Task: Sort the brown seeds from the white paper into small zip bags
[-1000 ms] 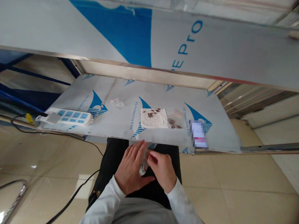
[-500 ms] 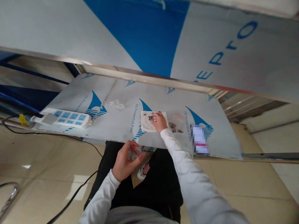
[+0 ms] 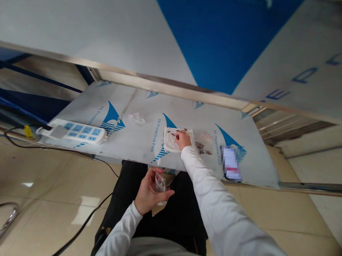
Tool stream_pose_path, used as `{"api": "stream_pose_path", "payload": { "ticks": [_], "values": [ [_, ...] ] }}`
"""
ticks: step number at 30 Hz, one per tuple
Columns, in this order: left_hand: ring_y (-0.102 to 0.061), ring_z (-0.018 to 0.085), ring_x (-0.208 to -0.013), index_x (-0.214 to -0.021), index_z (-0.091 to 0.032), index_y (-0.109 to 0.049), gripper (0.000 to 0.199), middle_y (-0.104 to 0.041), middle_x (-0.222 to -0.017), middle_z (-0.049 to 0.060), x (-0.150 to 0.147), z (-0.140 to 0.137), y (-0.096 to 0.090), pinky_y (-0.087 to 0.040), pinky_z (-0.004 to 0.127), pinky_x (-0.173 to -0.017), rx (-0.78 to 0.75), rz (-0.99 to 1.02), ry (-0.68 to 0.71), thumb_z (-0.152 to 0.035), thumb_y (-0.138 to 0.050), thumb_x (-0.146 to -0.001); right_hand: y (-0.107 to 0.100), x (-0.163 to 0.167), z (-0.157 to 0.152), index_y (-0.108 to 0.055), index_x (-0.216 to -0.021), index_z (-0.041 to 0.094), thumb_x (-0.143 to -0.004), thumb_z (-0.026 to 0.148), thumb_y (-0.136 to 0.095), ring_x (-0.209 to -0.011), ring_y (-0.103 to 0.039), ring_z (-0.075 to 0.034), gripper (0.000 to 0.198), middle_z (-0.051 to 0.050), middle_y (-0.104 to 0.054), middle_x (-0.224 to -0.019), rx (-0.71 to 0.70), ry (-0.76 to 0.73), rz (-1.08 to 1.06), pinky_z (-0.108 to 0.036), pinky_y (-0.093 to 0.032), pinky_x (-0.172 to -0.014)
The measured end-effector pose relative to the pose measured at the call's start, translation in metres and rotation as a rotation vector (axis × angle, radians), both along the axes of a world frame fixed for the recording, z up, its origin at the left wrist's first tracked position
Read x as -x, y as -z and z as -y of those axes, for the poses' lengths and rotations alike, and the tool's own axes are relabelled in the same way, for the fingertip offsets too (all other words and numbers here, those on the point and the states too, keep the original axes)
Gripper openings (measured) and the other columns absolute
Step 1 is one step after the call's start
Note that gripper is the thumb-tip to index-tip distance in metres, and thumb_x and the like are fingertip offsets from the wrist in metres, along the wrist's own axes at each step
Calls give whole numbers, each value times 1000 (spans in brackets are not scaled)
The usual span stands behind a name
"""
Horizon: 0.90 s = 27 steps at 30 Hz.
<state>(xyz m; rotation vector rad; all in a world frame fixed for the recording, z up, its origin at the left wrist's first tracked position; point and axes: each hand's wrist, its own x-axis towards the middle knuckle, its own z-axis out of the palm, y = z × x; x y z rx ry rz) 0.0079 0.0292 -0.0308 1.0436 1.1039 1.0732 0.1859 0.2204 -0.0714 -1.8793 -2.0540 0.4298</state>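
Note:
My left hand (image 3: pixel 147 194) is held below the shelf's front edge, over my lap. Its fingers curl round a small clear plastic bag (image 3: pixel 160 182). On the shelf, my right hand (image 3: pixel 183 140) reaches onto a white square pad (image 3: pixel 169 145) with small dark bits on it. Its thumb and fingers are pinched together at the pad's middle; whatever is between them is too small to make out. Just right of the pad lies a clear bag with several dark brown pieces (image 3: pixel 203 149).
A white power strip (image 3: pixel 82 133) with blue sockets lies at the shelf's left. Another crumpled clear bag (image 3: pixel 136 119) rests behind it. A phone (image 3: pixel 231 164) lies near the right front edge. A film-covered upper panel (image 3: pixel 121 35) overhangs the shelf (image 3: pixel 142 142). Black cables run down left.
My left hand has shifted slightly right and down, and the clear bag in it shows more plainly. My right hand's fingers have drawn into a pinch over the pad. The view has turned slightly.

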Motion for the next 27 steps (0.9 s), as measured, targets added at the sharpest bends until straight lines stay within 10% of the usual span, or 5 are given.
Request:
{"api": "stream_pose_path", "payload": {
  "ticks": [11, 19, 27],
  "values": [
    [-51, 12, -70, -95, -19, -50, 41, -51, -76, -3, -4, -48, 3, -42, 26, -69, -282, -401, -23, -27, -73, -62, -17, -14, -3, -74, -79, 13, -77, 9, -60, -79, -69, -19, 15, -11, -75, -84, -44, 84, -208, -31, -52, -80],
    [-47, 13, -72, -98, -19, -44, 51, -47, -83, -1, -21, -80, -10, -42, 26, -68, -500, -485, -1, -34, -76, -61, -116, -4, 85, -73, -90, 18, -77, 27, -66, -79, -71, -17, 17, -4, -75, -87, 49, -151, -695, -27, -58, -72],
    [-53, 14, -75, -95, -19, -43, 39, -51, -85, 0, -38, -71, -29, -43, 27, -70, -558, -364, 16, -17, -65, -64, -160, 0, 114, -74, -82, 21, -73, 13, -64, -66, -70, -14, 16, 1, -75, -79, 169, -271, -479, -26, -58, -67]
  ]
}}
